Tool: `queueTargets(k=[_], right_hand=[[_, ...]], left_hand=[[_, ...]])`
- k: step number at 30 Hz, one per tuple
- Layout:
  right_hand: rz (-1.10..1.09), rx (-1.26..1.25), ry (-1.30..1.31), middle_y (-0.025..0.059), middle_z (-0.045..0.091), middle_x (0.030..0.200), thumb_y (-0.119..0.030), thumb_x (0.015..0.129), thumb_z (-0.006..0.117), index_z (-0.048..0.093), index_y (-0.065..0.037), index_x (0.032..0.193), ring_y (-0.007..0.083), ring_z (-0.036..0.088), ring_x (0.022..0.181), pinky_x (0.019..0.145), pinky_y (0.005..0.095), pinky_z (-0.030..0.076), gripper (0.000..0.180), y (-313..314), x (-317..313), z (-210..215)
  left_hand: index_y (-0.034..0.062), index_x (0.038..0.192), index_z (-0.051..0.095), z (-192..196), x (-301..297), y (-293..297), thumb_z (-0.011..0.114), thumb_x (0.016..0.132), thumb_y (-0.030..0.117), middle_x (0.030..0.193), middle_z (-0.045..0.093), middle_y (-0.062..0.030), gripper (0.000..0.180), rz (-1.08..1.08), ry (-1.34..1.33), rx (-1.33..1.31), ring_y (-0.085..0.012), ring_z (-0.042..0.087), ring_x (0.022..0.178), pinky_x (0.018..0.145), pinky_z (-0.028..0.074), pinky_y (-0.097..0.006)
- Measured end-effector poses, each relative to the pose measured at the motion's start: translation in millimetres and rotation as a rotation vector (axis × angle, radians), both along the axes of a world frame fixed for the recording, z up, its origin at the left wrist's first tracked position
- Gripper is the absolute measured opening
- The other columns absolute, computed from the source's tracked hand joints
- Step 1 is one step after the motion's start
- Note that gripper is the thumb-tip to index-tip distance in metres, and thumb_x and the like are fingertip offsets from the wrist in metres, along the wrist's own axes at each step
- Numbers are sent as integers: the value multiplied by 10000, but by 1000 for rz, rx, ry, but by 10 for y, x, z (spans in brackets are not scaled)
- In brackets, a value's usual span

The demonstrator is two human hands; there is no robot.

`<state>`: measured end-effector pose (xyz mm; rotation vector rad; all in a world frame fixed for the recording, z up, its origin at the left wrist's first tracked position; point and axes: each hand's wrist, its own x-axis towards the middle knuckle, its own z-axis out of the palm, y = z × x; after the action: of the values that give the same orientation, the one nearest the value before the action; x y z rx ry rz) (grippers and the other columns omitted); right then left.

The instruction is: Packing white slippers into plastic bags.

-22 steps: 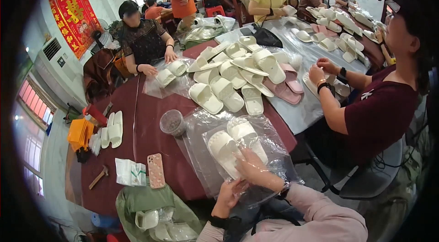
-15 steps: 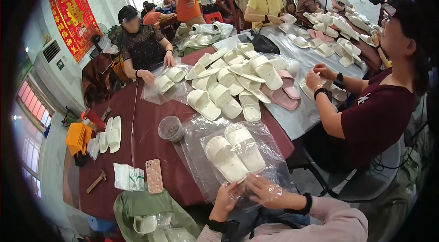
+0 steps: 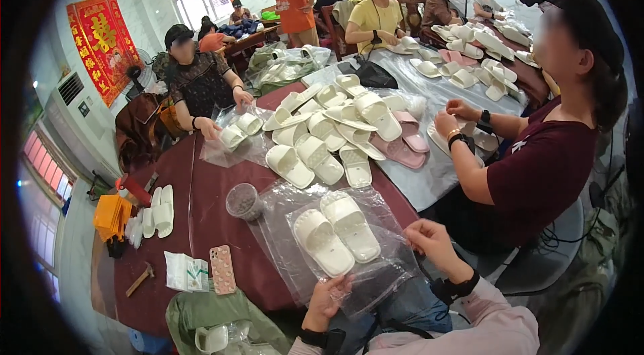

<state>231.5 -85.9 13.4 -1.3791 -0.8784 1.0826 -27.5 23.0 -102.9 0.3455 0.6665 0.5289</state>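
In the head view, find a pair of white slippers [image 3: 337,234] lying side by side, soles down, straps pointing away from the body, close to the near edge of the dark red table [image 3: 228,160]. Note the clear plastic bag [image 3: 389,271] around or beneath the pair, lapping over that edge; cannot tell which layers lie on top. Just beside the left slipper's heel, see the left hand [image 3: 329,296] half curled, apparently pinching film between thumb and fingers. By the bag's right side, see the right hand [image 3: 431,242] raised, fingertips drawn together; cannot tell whether gripping film. For neat work, best to steady the heels with the left, spread film gently with the right, and align both heels before smoothing creases. Avoid nudging the round tub [image 3: 243,201] off the bag's far left corner.
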Motion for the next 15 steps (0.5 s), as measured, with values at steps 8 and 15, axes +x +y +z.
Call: queueTargets(k=[8,15], right_hand=[[32,-412,-380,64,605,781,-497,880,545,592,17,935,120,560,697,616,263,456,519,64,228,-842],[131,-346,177,22,619,828,-199,899,558,585,-25,993,100,564,672,583,217,455,200,42,51,-682]], left_hand=[[10,1194,499,181,38,-53,534,862,-13,1073,617,-113,335,-31,17,-36,-196,627,917,684,538,-241],[4,1213,471,327,71,-93,510,870,-18,1032,619,-102,346,-41,41,-18,-138,609,747,598,528,-212]])
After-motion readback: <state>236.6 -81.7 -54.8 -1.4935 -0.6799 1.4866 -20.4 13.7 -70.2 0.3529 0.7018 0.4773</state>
